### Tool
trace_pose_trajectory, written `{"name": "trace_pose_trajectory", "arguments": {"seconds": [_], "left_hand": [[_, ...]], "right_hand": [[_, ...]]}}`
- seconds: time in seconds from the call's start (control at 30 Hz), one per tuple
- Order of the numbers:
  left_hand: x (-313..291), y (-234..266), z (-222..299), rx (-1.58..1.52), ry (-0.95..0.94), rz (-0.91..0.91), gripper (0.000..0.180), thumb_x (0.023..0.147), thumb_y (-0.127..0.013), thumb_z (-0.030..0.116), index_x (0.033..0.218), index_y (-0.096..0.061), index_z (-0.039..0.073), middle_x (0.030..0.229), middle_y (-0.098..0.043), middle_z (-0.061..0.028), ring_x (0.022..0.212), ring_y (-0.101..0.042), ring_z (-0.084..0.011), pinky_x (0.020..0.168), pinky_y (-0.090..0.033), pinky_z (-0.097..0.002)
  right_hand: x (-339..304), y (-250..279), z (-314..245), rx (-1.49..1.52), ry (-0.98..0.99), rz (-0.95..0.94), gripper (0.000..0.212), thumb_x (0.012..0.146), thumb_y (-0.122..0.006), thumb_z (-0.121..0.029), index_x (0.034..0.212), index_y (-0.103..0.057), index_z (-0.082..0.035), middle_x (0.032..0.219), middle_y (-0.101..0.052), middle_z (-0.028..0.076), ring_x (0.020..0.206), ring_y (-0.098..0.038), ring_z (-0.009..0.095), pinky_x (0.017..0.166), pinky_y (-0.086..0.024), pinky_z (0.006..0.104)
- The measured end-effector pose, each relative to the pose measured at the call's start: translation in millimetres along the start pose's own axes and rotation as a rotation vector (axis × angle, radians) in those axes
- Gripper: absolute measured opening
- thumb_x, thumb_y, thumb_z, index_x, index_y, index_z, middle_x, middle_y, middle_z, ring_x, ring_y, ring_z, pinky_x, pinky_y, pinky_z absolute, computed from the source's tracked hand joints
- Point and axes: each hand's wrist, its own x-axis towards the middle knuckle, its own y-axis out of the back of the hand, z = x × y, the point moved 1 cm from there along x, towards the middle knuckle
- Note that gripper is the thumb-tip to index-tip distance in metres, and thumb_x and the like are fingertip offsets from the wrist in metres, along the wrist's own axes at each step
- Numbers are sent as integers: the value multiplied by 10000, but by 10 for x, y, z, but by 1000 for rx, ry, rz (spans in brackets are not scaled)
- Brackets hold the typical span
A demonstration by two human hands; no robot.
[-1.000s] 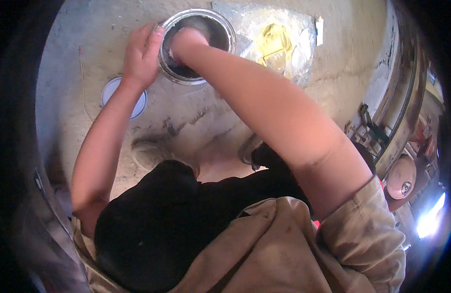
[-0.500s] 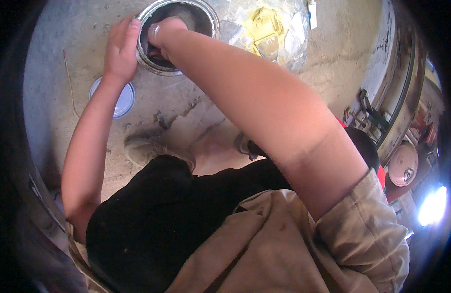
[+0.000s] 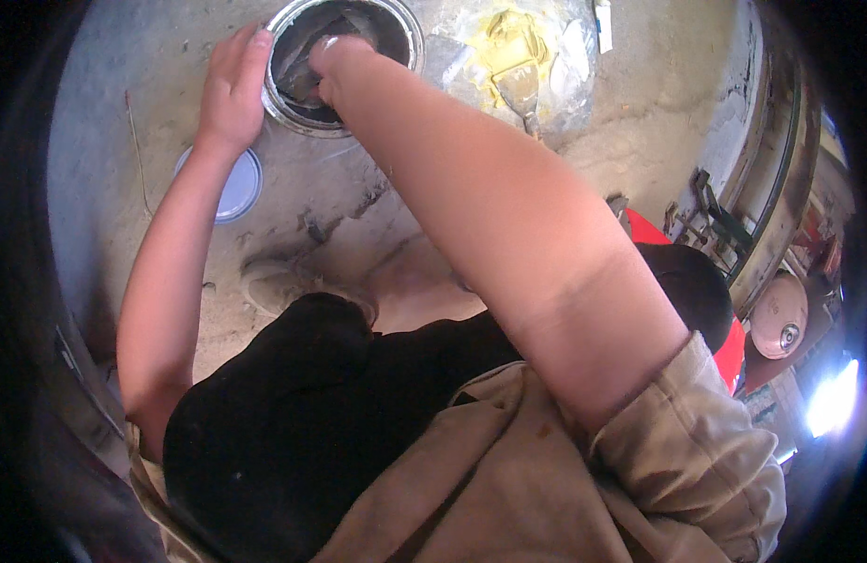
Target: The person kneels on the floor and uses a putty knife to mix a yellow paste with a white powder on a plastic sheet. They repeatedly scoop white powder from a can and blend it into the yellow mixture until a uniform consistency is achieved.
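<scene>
At the top of the head view a round metal can (image 3: 413,38) stands on the floor, its inner wall smeared with grey. My left hand (image 3: 234,89) grips the can's left side, thumb at the rim. Inside the can's mouth is my right hand (image 3: 339,68), its fingers curled and partly hidden. What those fingers hold cannot be made out. Right of the can, a putty knife (image 3: 520,86) rests on a mound of yellow putty (image 3: 508,42), spread on a smeared sheet (image 3: 574,89). My right forearm passes just below the knife's handle.
A round pale lid (image 3: 241,188) lies on the concrete floor, partly behind my left wrist. A white tube-like item (image 3: 603,26) is beyond the sheet. Thin wire (image 3: 133,155) lies at left. Metal parts (image 3: 719,220) and a pinkish disc (image 3: 778,316) are at right.
My right hand has shifted slightly to the right inside the can, and my right elbow has drawn left and down. More of the putty knife now shows. My left hand stays on the can.
</scene>
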Motion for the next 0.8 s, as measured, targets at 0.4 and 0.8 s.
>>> {"name": "trace_pose_trajectory", "arguments": {"seconds": [0.4, 0.8], "left_hand": [[3, 32, 10, 13, 70, 14, 595, 1029, -466, 444, 1302, -568, -75, 1292, -577, -257, 1258, -511, -382, 1096, -354, -399], [2, 39, 112, -51, 14, -13, 564, 1025, -477, 437, 1293, -583, -47, 1251, -590, -255, 1232, -527, -373, 1076, -370, -392]], "right_hand": [[-115, 40, 8, 714, -343, 50, 311, 938, -631, -299, 1104, -698, -44, 998, -738, 133, 834, -732, 214, 750, -569, 349], [11, -143, 11, 203, -188, -114, 435, 906, -705, -293, 1279, -608, -91, 1112, -713, 87, 1051, -683, 235, 896, -534, 383]]}}
